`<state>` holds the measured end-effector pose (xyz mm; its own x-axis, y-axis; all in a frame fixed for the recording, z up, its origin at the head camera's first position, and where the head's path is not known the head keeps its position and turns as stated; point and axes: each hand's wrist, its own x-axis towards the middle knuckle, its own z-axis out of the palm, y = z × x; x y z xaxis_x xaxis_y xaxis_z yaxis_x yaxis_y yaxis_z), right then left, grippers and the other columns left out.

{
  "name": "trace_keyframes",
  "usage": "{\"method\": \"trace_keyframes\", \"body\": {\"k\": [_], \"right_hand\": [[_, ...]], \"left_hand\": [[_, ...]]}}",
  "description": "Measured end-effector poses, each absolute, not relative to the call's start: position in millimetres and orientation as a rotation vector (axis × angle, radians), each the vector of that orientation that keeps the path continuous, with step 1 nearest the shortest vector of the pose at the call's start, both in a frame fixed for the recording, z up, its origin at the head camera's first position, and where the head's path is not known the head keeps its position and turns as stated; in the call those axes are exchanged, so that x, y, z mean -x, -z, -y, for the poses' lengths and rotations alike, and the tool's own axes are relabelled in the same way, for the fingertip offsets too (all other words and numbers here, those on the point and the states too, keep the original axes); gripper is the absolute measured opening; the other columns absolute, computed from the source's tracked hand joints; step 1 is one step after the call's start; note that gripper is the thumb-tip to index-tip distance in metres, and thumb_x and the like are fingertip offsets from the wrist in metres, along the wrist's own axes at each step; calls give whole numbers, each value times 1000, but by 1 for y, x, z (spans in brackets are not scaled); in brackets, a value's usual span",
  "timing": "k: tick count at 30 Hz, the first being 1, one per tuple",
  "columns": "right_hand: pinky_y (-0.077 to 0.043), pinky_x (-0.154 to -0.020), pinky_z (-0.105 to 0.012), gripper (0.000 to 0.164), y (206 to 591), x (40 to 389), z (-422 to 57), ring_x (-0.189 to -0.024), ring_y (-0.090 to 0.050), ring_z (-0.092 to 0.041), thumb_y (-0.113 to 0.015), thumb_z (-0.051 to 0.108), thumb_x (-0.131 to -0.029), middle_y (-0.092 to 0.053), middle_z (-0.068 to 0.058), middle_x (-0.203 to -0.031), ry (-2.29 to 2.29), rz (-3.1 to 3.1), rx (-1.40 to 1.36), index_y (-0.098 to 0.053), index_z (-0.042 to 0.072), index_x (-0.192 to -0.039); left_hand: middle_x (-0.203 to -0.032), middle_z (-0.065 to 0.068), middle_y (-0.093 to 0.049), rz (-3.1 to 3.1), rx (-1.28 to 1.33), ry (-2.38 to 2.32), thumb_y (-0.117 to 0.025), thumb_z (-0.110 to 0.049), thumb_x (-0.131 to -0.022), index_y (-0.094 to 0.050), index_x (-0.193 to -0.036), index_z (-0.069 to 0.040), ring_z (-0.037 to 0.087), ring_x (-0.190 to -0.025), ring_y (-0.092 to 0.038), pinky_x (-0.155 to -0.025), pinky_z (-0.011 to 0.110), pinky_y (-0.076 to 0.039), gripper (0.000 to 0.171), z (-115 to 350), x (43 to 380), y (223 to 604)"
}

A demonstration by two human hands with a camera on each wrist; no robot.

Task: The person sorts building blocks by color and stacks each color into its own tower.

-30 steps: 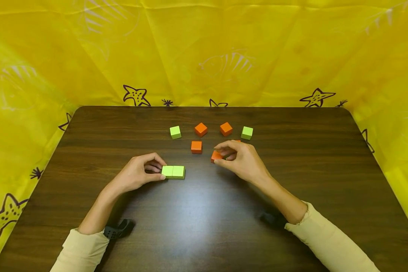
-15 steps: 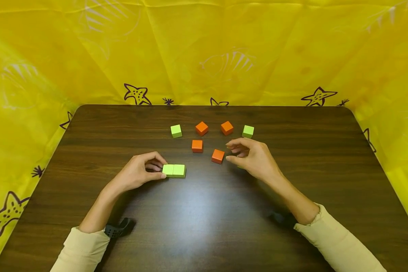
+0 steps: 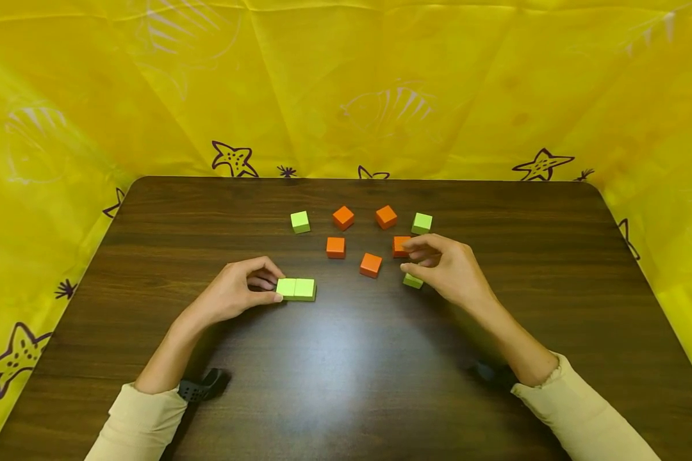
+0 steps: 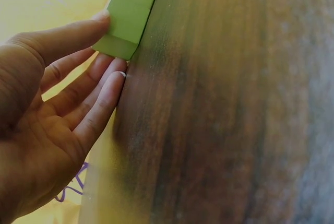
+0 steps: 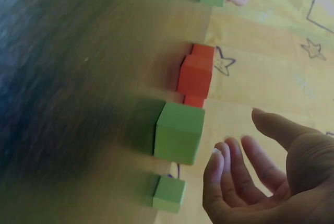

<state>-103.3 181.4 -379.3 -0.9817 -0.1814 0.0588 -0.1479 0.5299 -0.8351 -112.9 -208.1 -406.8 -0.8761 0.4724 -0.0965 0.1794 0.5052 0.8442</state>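
Note:
Two light-green cubes stand side by side, touching, on the table. My left hand (image 3: 236,291) pinches the left green cube (image 3: 285,289) between thumb and fingers; the other green cube (image 3: 305,290) adjoins its right side. My right hand (image 3: 452,269) hovers above another green cube (image 3: 412,281), thumb and fingers spread with nothing between them. The right wrist view shows a gap between that hand and the large nearby green cube (image 5: 180,132). Behind the fingertips sits an orange cube (image 3: 400,247), partly covered by them. A tilted orange cube (image 3: 371,264) lies left of the right hand.
Toward the back of the dark wooden table (image 3: 207,211) are a green cube (image 3: 300,222), two turned orange cubes (image 3: 343,218) and a green cube (image 3: 421,223). One more orange cube (image 3: 336,247) sits in front of them. Yellow cloth (image 3: 323,83) surrounds the table.
My right hand has let go of the tilted orange cube and moved right, uncovering the orange cube and green cube there. My left hand stays on the green cube.

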Motion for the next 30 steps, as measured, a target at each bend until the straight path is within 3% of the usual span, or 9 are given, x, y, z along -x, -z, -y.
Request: {"method": "trace_keyframes", "body": {"k": [16, 30], "right_hand": [[-58, -71, -25, 31, 388, 101, -197, -83, -71, -21, -82, 16, -83, -73, -9, -105, 1343, -2731, 207, -73, 11, -112], [-57, -76, -32, 28, 396, 101, -201, -84, -69, -18, -83, 20, -83, -74, -4, -100, 1257, -2735, 222, -74, 14, -109]], "left_hand": [[-101, 7, -69, -2439, -541, -1307, -83, -6, -80, -69, -102, -11, 20, -92, -68, -78, 27, -58, 27, 208, 113, 407], [-102, 7, -69, -2425, -536, -1319, -83, -7, -81, -68, -103, -10, 20, -93, -68, -80, 27, -58, 26, 209, 113, 408]]}}
